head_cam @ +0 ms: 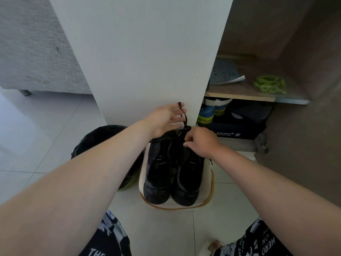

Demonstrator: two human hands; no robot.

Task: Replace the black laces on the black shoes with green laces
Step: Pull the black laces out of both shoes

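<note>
Black shoes sit side by side on a pale stool. At its far edge the left hand, fingers straight and spread, lifts a black lace draped over them. The right hand pinches it at the eyelets. Drawing slack out steadily seems best. Green laces lie on a shelf, well apart.
</note>
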